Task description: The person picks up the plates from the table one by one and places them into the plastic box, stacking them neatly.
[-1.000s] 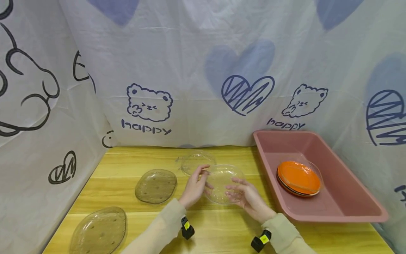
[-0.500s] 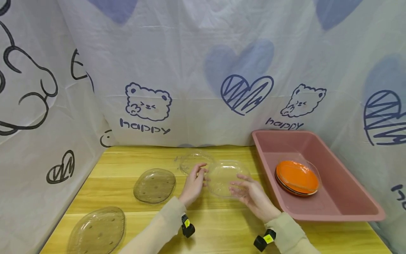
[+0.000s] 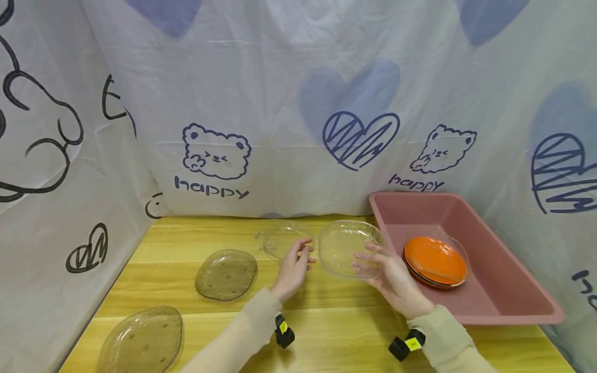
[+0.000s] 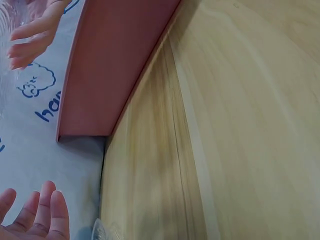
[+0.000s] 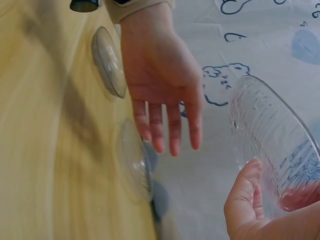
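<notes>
A clear, ripple-textured plate [image 3: 342,248] is raised above the table, tilted, with my right hand [image 3: 394,280] gripping its right edge. In the right wrist view, the thumb lies on the near face of the plate [image 5: 265,130] while the fingers show through from behind. My left hand [image 3: 294,269] is off to the plate's left, apart from it, palm inward and fingers extended. The left wrist view shows the left hand's fingers [image 4: 42,212] loosely straight and holding nothing. Behind the left hand, another clear plate [image 3: 280,239] lies on the table.
Two brownish see-through plates [image 3: 226,274] lie on the left of the wooden table [image 3: 326,331]. A pink tub [image 3: 508,269] stands at the right, holding a stack with an orange plate [image 3: 434,259] and a clear plate over it. A printed cloth [image 3: 289,171] hangs behind.
The clear plate has risen and moved right with my right hand. My left hand, earlier at the plate's left edge, is now separated from it.
</notes>
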A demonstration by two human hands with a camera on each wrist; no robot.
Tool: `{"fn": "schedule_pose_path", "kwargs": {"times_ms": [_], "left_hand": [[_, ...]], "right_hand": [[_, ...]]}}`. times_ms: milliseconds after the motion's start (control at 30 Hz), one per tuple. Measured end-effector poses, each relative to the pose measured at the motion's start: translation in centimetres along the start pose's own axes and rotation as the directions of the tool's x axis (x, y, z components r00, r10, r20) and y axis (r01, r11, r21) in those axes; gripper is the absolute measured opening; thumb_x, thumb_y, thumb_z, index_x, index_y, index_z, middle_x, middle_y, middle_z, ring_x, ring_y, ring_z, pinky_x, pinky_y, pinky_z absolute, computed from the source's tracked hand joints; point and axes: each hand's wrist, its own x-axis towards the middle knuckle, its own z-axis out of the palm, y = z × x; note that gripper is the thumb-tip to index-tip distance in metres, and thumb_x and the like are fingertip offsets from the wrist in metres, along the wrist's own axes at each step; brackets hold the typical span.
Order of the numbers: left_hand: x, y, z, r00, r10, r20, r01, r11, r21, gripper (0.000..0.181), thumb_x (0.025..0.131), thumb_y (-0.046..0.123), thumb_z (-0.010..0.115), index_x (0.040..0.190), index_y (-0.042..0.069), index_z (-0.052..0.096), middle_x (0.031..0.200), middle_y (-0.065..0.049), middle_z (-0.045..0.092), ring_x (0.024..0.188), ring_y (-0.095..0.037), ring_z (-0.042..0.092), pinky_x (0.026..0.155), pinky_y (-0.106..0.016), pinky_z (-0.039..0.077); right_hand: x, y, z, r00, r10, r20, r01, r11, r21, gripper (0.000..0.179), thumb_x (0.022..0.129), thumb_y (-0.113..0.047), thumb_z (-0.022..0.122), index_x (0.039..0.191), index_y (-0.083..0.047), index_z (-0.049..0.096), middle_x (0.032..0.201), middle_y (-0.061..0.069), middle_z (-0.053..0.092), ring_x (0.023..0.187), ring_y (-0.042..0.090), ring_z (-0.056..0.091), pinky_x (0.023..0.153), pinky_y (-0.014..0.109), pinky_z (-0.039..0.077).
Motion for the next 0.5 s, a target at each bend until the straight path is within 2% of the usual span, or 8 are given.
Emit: {"fn": "schedule_pose_path", "kwargs": {"times_ms": [167, 367, 500], "left_hand": [[0.2, 0.4, 1.0, 0.999, 0.030, 0.024, -0.031, 0.999, 0.028, 0.038, 0.110, 0.020, 0.035, 0.144, 0.009, 0.048, 0.132, -0.021, 0.058, 0.110, -0.033, 0.067, 0.096, -0.048, 0.057], [0.4, 1.0, 2.5, 0.996, 0.065, 0.058, -0.069, 0.994, 0.080, 0.037, 0.110, 0.021, 0.037, 0.144, 0.013, 0.050, 0.131, -0.016, 0.059, 0.111, -0.031, 0.066, 0.092, -0.038, 0.057], [0.5, 1.6, 3.6, 0.992, 0.099, 0.077, -0.107, 0.989, 0.105, 0.037, 0.109, 0.019, 0.039, 0.143, 0.013, 0.050, 0.131, -0.015, 0.060, 0.111, -0.031, 0.066, 0.088, -0.034, 0.056]], "right_hand": [[-0.5, -1.6, -1.2, 1.000, -0.028, -0.006, 0.028, 1.000, -0.009, 0.049, 0.107, -0.010, 0.038, 0.153, -0.001, 0.022, 0.109, -0.005, 0.064, 0.093, 0.010, 0.070, 0.090, 0.024, 0.058], [-1.0, -3.2, -3.0, 0.998, -0.054, -0.030, 0.053, 0.998, -0.027, 0.043, 0.107, -0.013, 0.038, 0.149, -0.005, 0.029, 0.105, -0.011, 0.070, 0.094, 0.009, 0.069, 0.090, 0.023, 0.057], [-1.2, -4.0, -4.3, 0.998, -0.053, -0.029, 0.052, 0.999, -0.010, 0.036, 0.108, -0.015, 0.039, 0.143, -0.013, 0.034, 0.104, -0.012, 0.073, 0.096, 0.009, 0.069, 0.091, 0.023, 0.058]]}}
